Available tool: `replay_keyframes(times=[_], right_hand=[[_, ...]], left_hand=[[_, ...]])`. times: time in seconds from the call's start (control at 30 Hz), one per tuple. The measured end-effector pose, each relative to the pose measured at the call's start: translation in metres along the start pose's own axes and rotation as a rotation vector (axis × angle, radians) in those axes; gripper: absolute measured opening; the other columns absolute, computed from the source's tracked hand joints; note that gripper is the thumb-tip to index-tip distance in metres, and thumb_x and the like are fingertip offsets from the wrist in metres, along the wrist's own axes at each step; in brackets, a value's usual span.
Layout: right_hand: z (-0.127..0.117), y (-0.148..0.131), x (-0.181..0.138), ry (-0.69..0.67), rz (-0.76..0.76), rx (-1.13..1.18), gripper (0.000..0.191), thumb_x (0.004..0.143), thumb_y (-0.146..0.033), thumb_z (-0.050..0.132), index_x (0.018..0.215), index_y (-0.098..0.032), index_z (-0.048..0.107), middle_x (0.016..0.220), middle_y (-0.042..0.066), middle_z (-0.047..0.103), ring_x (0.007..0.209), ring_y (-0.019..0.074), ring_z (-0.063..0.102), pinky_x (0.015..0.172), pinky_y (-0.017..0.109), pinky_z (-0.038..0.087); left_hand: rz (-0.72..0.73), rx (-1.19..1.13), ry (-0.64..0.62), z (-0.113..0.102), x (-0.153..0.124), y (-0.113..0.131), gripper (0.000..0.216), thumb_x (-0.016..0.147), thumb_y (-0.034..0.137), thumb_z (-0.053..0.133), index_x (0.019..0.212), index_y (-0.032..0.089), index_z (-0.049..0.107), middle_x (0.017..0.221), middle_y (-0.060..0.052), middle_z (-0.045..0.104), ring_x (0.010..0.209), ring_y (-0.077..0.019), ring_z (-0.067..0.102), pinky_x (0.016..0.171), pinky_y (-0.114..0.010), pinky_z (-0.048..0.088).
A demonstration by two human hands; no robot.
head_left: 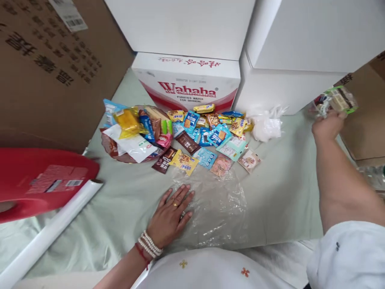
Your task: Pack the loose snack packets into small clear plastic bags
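My left hand [171,216] lies flat with fingers stretched out, at the left edge of a clear plastic bag [219,208] spread on the pale green cloth [276,196]. At the far right, my right hand [329,124] is closed around the gathered end of a clear snack bag [341,100] with a green edge and cream and brown contents. Beyond my left hand lie many small wrapped snacks, among them a yellow cookie packet [184,161], a dark brown packet [188,142] and a light blue packet [219,134]. More packets fill a translucent pinkish plate [110,146] on the left.
A crumpled bundle of white plastic bags [267,128] sits right of the snacks. Behind stand a Wahaha carton [186,86], white boxes [273,86] and a brown carton [60,96]. A red jug [45,180] and white roll [54,233] lie at left.
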State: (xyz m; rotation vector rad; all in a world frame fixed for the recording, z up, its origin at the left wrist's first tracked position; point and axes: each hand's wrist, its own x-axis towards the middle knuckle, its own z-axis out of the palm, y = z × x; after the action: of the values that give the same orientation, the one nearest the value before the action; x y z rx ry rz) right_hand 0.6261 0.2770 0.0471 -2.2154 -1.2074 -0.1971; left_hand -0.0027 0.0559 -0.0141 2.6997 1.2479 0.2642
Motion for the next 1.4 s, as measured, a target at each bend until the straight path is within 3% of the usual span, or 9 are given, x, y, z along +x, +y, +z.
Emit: replay_keyframes(times=[0.2,0.37,0.5,0.6,0.8,0.97,1.2,1.3,1.4], right_hand=[[0.012,-0.136,-0.127,-0.065,-0.166,0.236,0.045,0.102,-0.042,0.036,0.124,-0.018,0.066,0.098,0.016,0.07,0.095,0.0319,0.066,0.094,0.053,0.048],[0.024,-0.275,-0.265,-0.775,-0.674,0.223,0.036,0.103,-0.04,0.043,0.12,-0.023,0.07,0.117,0.01,0.071,0.107,0.0245,0.067,0.094,0.035,0.048],[0.026,-0.336,-0.336,-0.945,-0.717,-0.148,0.052,0.098,-0.056,0.055,0.135,-0.02,0.059,0.134,0.017,0.061,0.105,0.0282,0.068,0.084,0.034,0.05],[0.021,-0.341,-0.346,-0.916,-0.674,-0.264,0.056,0.097,-0.054,0.057,0.14,-0.019,0.053,0.141,0.018,0.055,0.105,0.0288,0.068,0.08,0.035,0.051],[0.003,-0.322,-0.298,-1.066,-0.634,-0.346,0.05,0.087,-0.056,0.071,0.124,-0.023,0.068,0.125,0.015,0.065,0.103,0.0302,0.068,0.081,0.034,0.049],[0.032,-0.348,-0.292,-0.759,-0.552,-0.295,0.05,0.098,-0.056,0.055,0.131,-0.019,0.063,0.132,0.017,0.061,0.11,0.0307,0.066,0.085,0.036,0.05],[0.05,-0.363,-0.298,-0.755,-0.509,-0.325,0.051,0.097,-0.051,0.057,0.133,-0.015,0.06,0.133,0.02,0.059,0.111,0.0314,0.066,0.088,0.037,0.051],[0.031,-0.354,-0.296,-0.837,-0.651,-0.256,0.053,0.093,-0.051,0.063,0.134,-0.018,0.061,0.13,0.016,0.061,0.108,0.0302,0.066,0.088,0.036,0.051],[0.02,-0.352,-0.308,-1.011,-1.045,-0.051,0.055,0.091,-0.039,0.068,0.143,-0.024,0.057,0.138,0.011,0.058,0.116,0.0257,0.062,0.093,0.032,0.049]], left_hand=[[-0.023,-0.102,-0.024,-0.002,-0.001,0.005,0.06,0.101,0.04,0.05,0.158,0.023,0.042,0.163,-0.012,0.043,0.151,-0.0275,0.041,0.128,-0.05,0.019],[-0.019,-0.161,-0.026,0.0,-0.009,0.018,0.057,0.102,0.038,0.049,0.156,0.022,0.043,0.165,-0.011,0.041,0.153,-0.0263,0.037,0.13,-0.054,0.008],[-0.015,-0.205,-0.011,0.003,-0.021,0.024,0.055,0.103,0.039,0.046,0.155,0.022,0.044,0.164,-0.01,0.043,0.153,-0.0246,0.037,0.13,-0.053,0.001],[-0.014,-0.246,-0.004,0.003,-0.028,0.023,0.053,0.104,0.039,0.045,0.154,0.022,0.046,0.163,-0.01,0.043,0.153,-0.0239,0.037,0.13,-0.051,0.003],[-0.006,-0.304,0.01,0.004,-0.03,0.019,0.054,0.103,0.039,0.048,0.154,0.023,0.046,0.164,-0.009,0.043,0.153,-0.0228,0.036,0.13,-0.05,0.005],[-0.014,-0.29,0.02,0.007,-0.029,0.019,0.053,0.104,0.044,0.045,0.153,0.025,0.047,0.163,-0.008,0.044,0.152,-0.0228,0.037,0.13,-0.051,0.006],[-0.004,-0.27,0.024,0.009,-0.03,0.019,0.053,0.105,0.046,0.041,0.154,0.025,0.046,0.165,-0.006,0.042,0.154,-0.021,0.034,0.13,-0.05,0.005],[0.014,-0.282,0.032,0.008,-0.031,0.02,0.052,0.105,0.045,0.043,0.153,0.025,0.047,0.164,-0.006,0.044,0.153,-0.0213,0.036,0.13,-0.051,0.001],[0.043,-0.299,0.029,0.008,-0.031,0.019,0.05,0.104,0.043,0.046,0.151,0.026,0.05,0.161,-0.006,0.048,0.151,-0.0217,0.04,0.13,-0.052,-0.002]])
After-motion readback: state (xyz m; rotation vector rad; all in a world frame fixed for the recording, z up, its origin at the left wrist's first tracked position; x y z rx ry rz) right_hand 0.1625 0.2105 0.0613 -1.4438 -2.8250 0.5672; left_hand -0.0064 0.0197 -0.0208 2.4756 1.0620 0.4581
